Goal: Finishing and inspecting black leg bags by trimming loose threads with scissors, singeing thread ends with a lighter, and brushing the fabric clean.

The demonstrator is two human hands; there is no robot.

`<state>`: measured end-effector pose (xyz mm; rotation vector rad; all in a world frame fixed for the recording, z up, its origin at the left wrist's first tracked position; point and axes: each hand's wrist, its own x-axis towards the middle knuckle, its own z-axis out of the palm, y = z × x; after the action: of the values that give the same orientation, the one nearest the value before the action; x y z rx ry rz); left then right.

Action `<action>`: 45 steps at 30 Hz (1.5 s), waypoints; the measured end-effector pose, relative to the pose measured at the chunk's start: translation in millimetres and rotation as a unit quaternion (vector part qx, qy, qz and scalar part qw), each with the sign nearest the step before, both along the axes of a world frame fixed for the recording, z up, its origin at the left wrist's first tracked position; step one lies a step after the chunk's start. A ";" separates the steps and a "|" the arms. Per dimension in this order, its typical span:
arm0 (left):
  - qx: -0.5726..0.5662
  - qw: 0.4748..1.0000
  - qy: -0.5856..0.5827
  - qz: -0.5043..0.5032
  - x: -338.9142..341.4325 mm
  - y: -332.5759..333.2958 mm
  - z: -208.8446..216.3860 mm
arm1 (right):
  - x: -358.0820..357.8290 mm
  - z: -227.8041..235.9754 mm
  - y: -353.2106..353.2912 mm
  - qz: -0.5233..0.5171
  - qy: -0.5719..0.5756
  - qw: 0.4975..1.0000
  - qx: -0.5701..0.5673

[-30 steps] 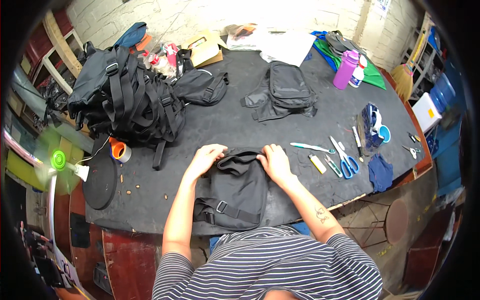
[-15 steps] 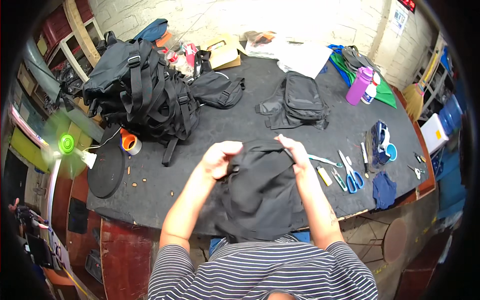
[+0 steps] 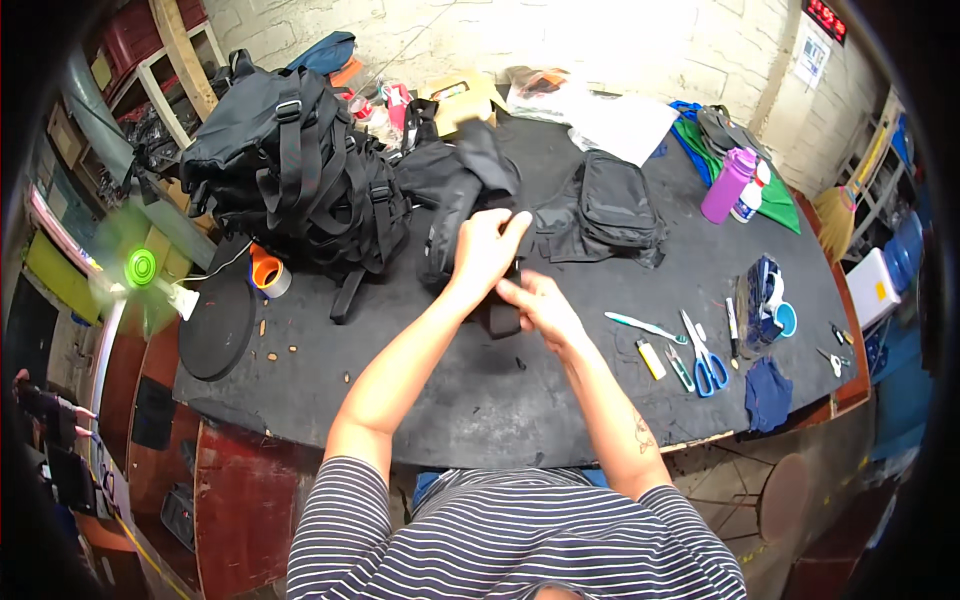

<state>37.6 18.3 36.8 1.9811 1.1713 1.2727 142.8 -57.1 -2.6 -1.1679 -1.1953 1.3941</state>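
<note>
A black fabric bag (image 3: 450, 232) is up off the near table area, partly blurred, its top flap bent over. My left hand (image 3: 488, 245) is closed around its right side, hiding that part. Just below and to the right, my right hand (image 3: 543, 308) has thumb and fingers pressed together at the bag's edge, where a dark strap end (image 3: 500, 322) hangs down. Beyond my hands, to the right, another black bag (image 3: 615, 205) lies flat with its straps spread.
Stacked black bags (image 3: 290, 170) stand on the left, near an orange tape roll (image 3: 267, 272). On the right lie blue-handled scissors (image 3: 708, 365), a yellow lighter (image 3: 651, 360), snips (image 3: 680, 368) and a toothbrush (image 3: 645, 327). A purple bottle (image 3: 729, 187) stands behind. A green fan (image 3: 141, 267) spins at far left.
The bag has gone from near my body to farther forward and left, and has turned. My hands moved forward and came close together; the near table surface is now uncovered.
</note>
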 end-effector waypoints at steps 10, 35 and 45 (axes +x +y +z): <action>-0.160 0.985 -0.057 -0.003 -33.8 112.1 -78.2 | 3.7 32.1 -100.2 0.093 -0.309 0.931 0.169; -0.218 0.824 0.146 -0.503 -42.1 11.8 56.6 | 53.5 0.0 -41.5 -0.359 -0.193 0.845 0.345; 0.000 0.985 0.108 -0.135 -18.3 -21.1 8.5 | 18.3 -47.5 -11.5 -0.364 -0.016 0.914 0.180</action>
<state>19.2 -2.8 45.2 2.2321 0.9543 0.9392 161.1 -68.5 -50.1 -1.1922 -0.8451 0.5651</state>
